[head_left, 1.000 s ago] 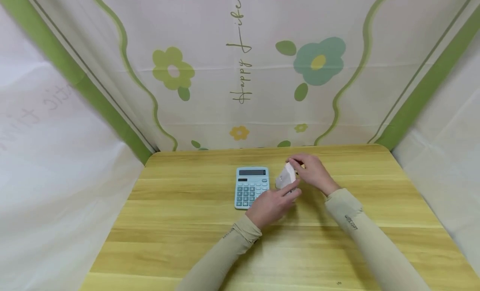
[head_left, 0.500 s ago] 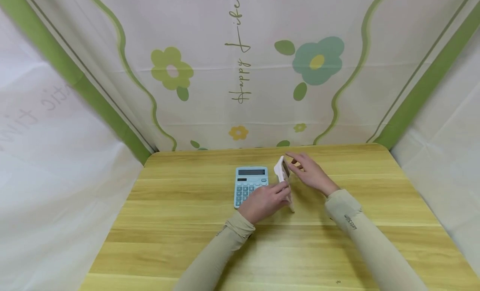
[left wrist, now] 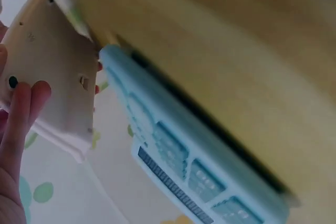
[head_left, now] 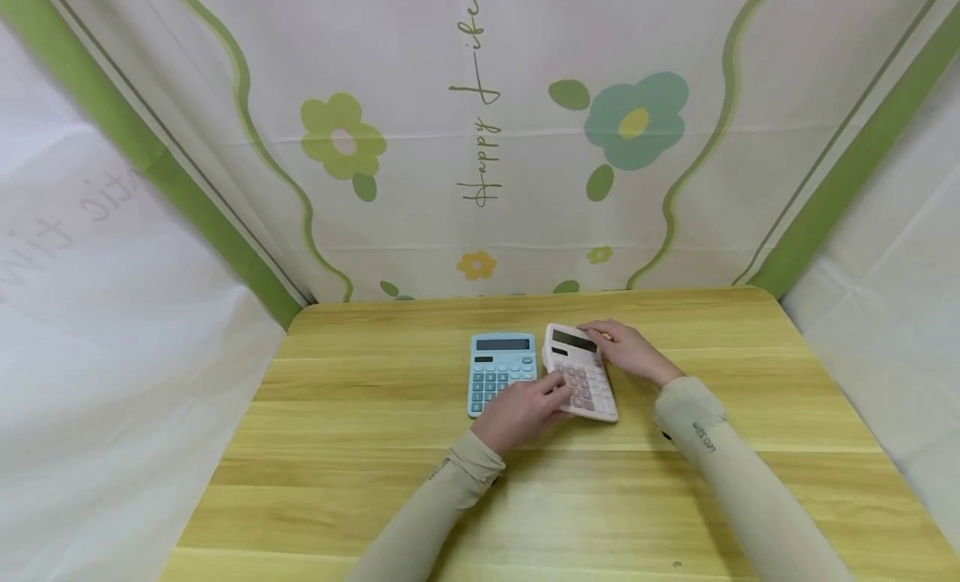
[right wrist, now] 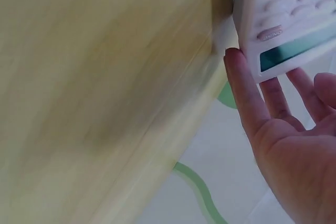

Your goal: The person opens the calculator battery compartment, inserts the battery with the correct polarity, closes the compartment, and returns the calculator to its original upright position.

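Note:
A pale pink calculator (head_left: 591,384) is held tilted over the table, its keys and dark display facing up in the head view. My left hand (head_left: 521,411) grips its lower left side, thumb over the keys; in the left wrist view two fingertips (left wrist: 38,90) lie against its plain back. At its upper right corner is my right hand (head_left: 630,348). Seen from the right wrist, those fingers (right wrist: 244,87) reach out fairly straight at the display end, and the thumb stays off the keys. A light blue calculator (head_left: 504,357) lies flat just left, partly hidden by my left hand.
Both calculators are on or over a wooden table (head_left: 360,465), near its back edge. Behind it hangs a white cloth (head_left: 420,57) printed with flowers and lettering. White cloth sides with green borders stand left and right.
The pink calculator has turned over from showing its back, through edge-on, to keys up. My right hand came away from it, then returned to its top corner; the blue calculator stayed put.

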### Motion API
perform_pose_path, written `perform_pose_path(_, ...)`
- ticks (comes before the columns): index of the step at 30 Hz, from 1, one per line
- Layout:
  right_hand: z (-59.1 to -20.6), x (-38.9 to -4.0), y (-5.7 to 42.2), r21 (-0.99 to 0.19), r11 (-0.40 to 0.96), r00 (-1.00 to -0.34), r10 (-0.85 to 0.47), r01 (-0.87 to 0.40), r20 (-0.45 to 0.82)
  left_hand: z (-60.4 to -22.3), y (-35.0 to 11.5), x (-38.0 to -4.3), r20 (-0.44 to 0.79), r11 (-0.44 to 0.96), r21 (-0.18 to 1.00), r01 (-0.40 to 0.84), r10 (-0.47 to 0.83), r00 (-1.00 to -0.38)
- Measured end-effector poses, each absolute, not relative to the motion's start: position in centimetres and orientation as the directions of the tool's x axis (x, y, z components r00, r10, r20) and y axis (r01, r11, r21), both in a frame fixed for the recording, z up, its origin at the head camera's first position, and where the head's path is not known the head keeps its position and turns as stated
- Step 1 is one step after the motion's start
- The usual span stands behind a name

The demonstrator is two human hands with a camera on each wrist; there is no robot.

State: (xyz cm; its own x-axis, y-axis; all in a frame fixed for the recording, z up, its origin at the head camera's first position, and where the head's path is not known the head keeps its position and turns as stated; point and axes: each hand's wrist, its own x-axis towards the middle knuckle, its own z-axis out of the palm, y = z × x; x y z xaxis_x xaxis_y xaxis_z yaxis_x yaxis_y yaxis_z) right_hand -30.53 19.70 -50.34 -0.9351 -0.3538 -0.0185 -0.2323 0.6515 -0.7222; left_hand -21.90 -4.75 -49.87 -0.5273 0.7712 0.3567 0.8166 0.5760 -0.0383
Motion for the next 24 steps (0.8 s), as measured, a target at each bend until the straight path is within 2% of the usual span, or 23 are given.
perform_pose_path(8,-50.8,-30.7,20.5,-0.712,0.676,-0.937,-0.342,-0.192,-0.072,-50.7,-4.6,-21.7,0.284,0.605,-0.022,0.796,0.767,-0.575)
perform_pose_path(24,-51.2,-30.9,20.9,-0.721,0.673,-0.943,-0.322,-0.167,-0.081,-50.9,-4.1,-21.4,0.257,0.662,-0.124,0.74,0.741,-0.62)
